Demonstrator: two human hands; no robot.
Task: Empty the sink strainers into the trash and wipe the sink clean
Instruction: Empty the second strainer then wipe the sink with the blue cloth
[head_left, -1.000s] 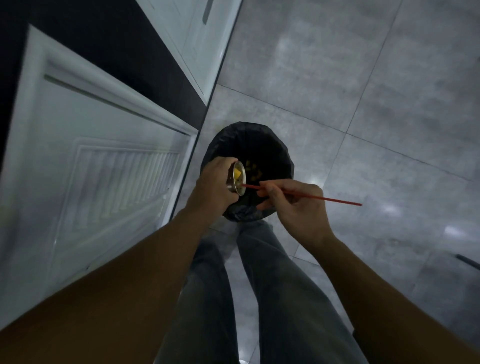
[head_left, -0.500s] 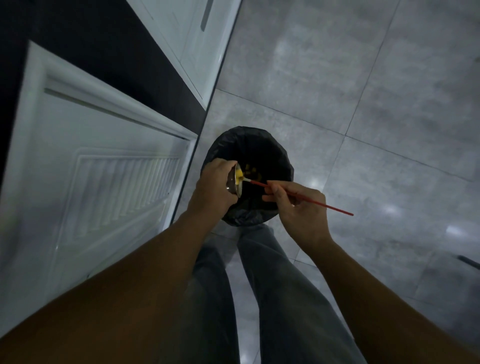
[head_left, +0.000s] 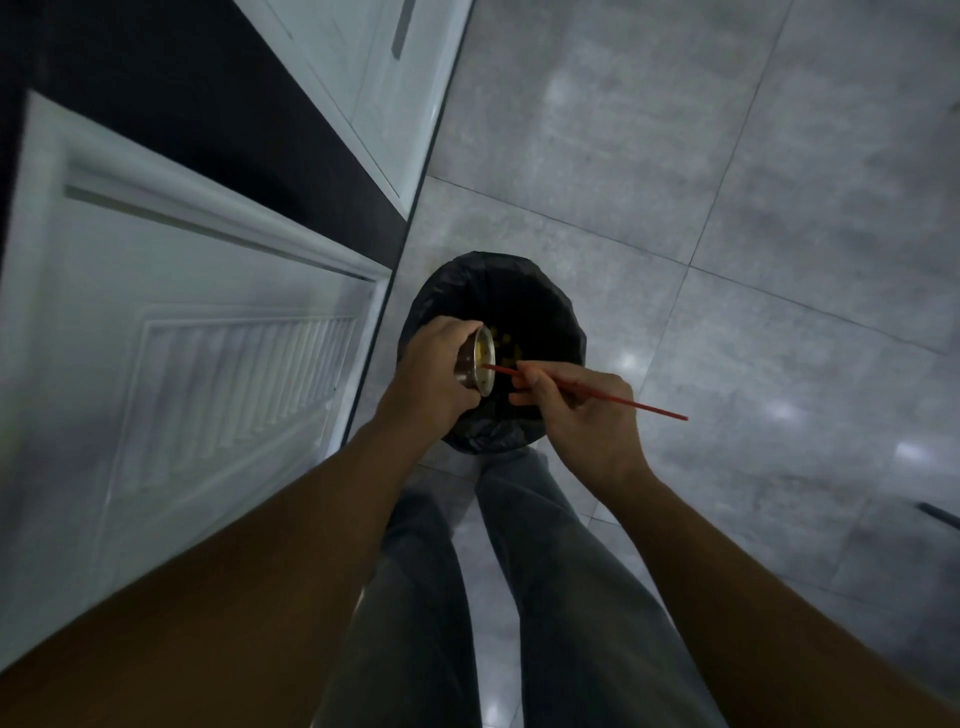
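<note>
The sink strainer, a small metal cup, is tipped on its side over the mouth of the trash bin, its open face turned toward the right. The left hand is wrapped around its back and rim, fingers closed snugly on it. The right hand pinches a thin red stick between thumb and fingers, closed on it near the front third; the stick's tip reaches into the strainer's opening, and its tail juts out to the right over the floor tiles. Yellowish scraps lie down in the black bag lining the bin.

The bin stands on the floor just in front of the person's trouser legs, its near rim almost at them. On its left the bin sits close to the edge of the white cabinet door, with only a narrow strip of floor between. To the right and beyond, the grey tiles lie open and wide. A dark object pokes in at the far right edge, too cut off to tell what it is.
</note>
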